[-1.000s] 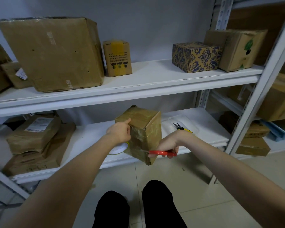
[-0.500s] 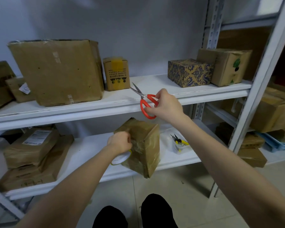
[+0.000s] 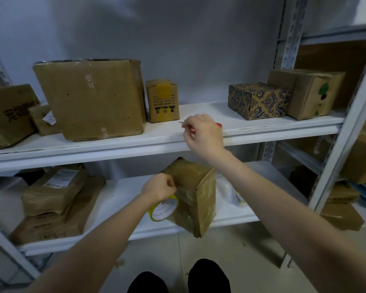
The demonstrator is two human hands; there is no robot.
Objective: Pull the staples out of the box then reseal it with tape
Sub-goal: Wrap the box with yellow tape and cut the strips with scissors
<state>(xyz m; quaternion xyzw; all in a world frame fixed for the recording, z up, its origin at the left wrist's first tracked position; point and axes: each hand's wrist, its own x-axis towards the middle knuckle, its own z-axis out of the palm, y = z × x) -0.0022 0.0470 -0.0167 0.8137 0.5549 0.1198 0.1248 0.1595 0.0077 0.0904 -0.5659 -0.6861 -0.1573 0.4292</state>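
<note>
A small brown cardboard box (image 3: 195,195), wrapped in clear tape, stands tilted at the front edge of the lower shelf (image 3: 123,193). My left hand (image 3: 160,187) is curled against its left face and holds a tape roll (image 3: 163,209) with a yellow rim there. My right hand (image 3: 203,132) is up at the front edge of the upper shelf (image 3: 251,125), gripping red-handled scissors (image 3: 219,124). Only a red bit of handle and the blade tip show past the fingers.
On the upper shelf stand a large brown box (image 3: 91,98), a small yellow-taped box (image 3: 163,100), a blue patterned box (image 3: 259,100) and a plain box (image 3: 313,94). Flat parcels (image 3: 55,193) lie lower left. A clear bag with small tools (image 3: 234,194) sits right of the taped box.
My right hand lifted the scissors from the box's lower edge up to the upper shelf and lowered them onto its front edge. My left hand stayed on the box with the tape roll.
</note>
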